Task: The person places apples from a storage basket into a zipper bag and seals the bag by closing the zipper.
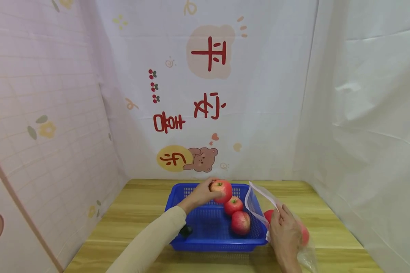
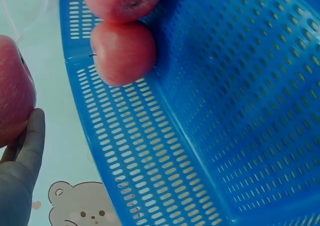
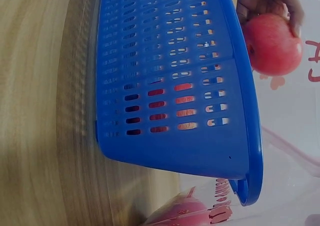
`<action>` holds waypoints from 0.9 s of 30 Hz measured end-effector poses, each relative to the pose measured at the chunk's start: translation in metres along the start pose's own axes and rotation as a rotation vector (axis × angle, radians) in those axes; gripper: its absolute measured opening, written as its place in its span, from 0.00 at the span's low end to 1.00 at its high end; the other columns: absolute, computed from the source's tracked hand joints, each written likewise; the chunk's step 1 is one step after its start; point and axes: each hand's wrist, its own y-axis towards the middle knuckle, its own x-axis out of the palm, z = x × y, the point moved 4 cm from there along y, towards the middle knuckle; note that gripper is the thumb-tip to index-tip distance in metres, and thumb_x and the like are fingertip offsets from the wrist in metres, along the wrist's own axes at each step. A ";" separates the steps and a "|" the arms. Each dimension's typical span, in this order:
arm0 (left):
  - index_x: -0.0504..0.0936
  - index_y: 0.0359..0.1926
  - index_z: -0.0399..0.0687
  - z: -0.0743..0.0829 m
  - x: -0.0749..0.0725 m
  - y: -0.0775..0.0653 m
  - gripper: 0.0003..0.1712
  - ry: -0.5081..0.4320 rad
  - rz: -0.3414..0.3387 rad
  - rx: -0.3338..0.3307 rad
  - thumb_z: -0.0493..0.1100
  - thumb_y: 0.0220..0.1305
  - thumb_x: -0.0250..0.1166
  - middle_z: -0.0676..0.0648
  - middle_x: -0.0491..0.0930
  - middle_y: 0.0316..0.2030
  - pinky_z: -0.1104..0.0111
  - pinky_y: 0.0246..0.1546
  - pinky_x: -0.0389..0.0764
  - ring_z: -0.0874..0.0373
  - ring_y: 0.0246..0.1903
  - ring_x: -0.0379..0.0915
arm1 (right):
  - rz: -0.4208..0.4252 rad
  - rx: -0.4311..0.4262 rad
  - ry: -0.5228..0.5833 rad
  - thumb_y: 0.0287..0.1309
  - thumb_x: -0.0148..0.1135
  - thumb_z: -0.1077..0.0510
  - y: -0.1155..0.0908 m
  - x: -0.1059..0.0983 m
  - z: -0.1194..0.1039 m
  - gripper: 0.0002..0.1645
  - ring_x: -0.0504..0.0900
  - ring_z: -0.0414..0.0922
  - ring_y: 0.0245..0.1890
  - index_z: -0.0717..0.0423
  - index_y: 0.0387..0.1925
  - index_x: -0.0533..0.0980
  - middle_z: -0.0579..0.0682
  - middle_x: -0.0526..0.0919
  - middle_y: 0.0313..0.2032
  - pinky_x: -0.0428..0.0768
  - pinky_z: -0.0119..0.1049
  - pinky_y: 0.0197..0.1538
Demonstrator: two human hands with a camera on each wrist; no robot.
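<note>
Moving apples, one at a time by the look of it, from blue basket (image 1: 205,223) into a clear bag (image 1: 311,254). Left grip (image 1: 201,195) curled round one apple (image 1: 220,192), stem up, raised near the basket's far rim; in the left wrist view it shows apart from the two apples (image 1: 233,206) (image 1: 240,223) that lie touching along the basket's right side. Right grip (image 1: 287,236) appears to pinch the bag's edge, though some fingers are hidden. Bag lies to the right of the basket on the wood-grained worktop (image 1: 112,218), its pale-edged mouth (image 1: 264,194) gaping toward the basket; red fruit (image 1: 305,232) visible inside, on either side of the hand, count uncertain. Dark object (image 1: 186,230) at the basket's left end, partly behind the sleeve (image 1: 150,242), too hidden to identify. Step in hand, as I judge it: apple lifted, not yet at the bag. Next move seems to call for carrying it rightward over the basket's side, the right grip keeping the two edges parted, then letting it down well past the lip. Thin film could fold inward and catch the apple.
</note>
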 end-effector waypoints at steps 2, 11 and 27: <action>0.71 0.63 0.52 0.003 0.001 0.000 0.35 -0.002 0.010 0.006 0.55 0.58 0.70 0.49 0.77 0.48 0.58 0.48 0.79 0.54 0.45 0.75 | 0.006 -0.002 -0.006 0.68 0.53 0.54 0.000 0.000 0.000 0.19 0.77 0.67 0.55 0.55 0.53 0.83 0.59 0.81 0.56 0.72 0.65 0.48; 0.69 0.66 0.47 0.011 0.008 0.001 0.37 -0.055 0.022 0.051 0.52 0.58 0.70 0.47 0.77 0.50 0.59 0.49 0.79 0.54 0.46 0.75 | -0.007 0.013 -0.008 0.68 0.52 0.54 -0.002 -0.001 -0.001 0.20 0.77 0.67 0.54 0.55 0.53 0.83 0.58 0.81 0.56 0.72 0.65 0.47; 0.70 0.65 0.47 0.013 0.010 0.001 0.36 -0.085 0.032 0.074 0.50 0.58 0.71 0.48 0.78 0.50 0.60 0.50 0.79 0.55 0.46 0.76 | -0.011 -0.038 -0.029 0.69 0.54 0.53 -0.005 -0.002 -0.009 0.20 0.76 0.67 0.55 0.57 0.54 0.82 0.59 0.80 0.57 0.72 0.65 0.48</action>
